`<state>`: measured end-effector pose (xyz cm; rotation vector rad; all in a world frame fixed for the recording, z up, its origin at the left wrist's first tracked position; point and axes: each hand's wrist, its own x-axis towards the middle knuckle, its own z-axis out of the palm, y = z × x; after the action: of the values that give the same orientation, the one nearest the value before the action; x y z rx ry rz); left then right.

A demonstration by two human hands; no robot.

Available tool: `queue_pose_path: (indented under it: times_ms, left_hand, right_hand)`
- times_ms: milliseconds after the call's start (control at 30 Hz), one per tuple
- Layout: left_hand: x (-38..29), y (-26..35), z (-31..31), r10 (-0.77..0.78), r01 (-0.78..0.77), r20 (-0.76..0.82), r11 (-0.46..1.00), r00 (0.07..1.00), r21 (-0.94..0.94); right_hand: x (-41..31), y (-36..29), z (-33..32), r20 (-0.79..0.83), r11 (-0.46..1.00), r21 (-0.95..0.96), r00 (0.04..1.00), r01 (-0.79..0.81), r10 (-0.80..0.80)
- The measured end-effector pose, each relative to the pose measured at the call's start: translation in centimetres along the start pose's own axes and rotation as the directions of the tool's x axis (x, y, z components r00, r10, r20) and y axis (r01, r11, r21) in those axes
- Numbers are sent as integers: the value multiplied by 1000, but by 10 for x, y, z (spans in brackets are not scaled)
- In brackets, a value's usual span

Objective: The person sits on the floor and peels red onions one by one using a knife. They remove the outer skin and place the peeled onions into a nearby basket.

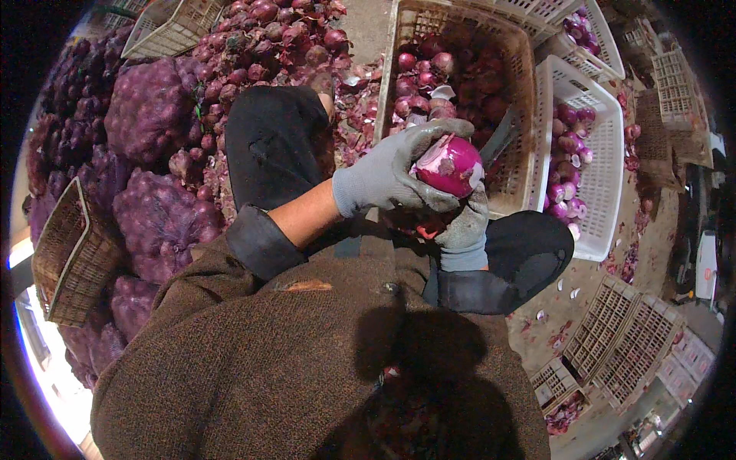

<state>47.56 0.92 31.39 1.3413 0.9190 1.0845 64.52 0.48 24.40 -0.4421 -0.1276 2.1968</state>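
Note:
A partly peeled red onion point(449, 167) is held in my left hand point(402, 169), which wears a grey coated glove. My right hand point(468, 224), gloved too, lies just below and right of the onion; a knife, its blade point(499, 135) pointing up and to the right, comes out from behind the onion on that side. The knife's handle is hidden, and my right hand seems closed around it. Beyond the hands stands a dirty plastic crate point(384, 86) with unpeeled onions point(428, 69) inside. At its right, a white plastic crate point(614, 172) holds peeled onions point(566, 172).
Loose red onions point(259, 34) and dry skins cover the floor at the upper left. Mesh sacks of onions point(152, 115) are piled at the left beside a tilted crate point(69, 270). Empty-looking stacked crates point(621, 339) stand at the lower right. Another onion crate point(604, 57) is at the upper right.

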Motion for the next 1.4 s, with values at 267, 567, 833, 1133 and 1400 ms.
queue_pose_path:
  times_ms: [267, 567, 833, 1133, 1400]
  left_hand:
    - [-6, 0, 1, -81, 69, -51, 977, 995, -202]
    - [-4, -7, -13, -56, 46, -107, 995, 993, -94]
    - [-11, -16, -35, -81, 82, -17, 996, 997, 22]
    - [-9, -15, -28, 30, -31, -62, 999, 998, -14]
    - [-11, -5, -25, -167, 167, -67, 986, 984, -7]
  right_hand:
    - [-3, -1, 4, 85, 994, 27, 991, -102, 99]
    - [-21, 0, 13, 89, 954, -20, 950, -299, 300]
    - [-30, -44, 56, 356, -729, -673, 918, 121, -176]
    - [-25, -54, 46, 391, -831, -537, 916, 147, -91]
    - [-28, -67, 29, 404, -721, -685, 876, 99, -264]
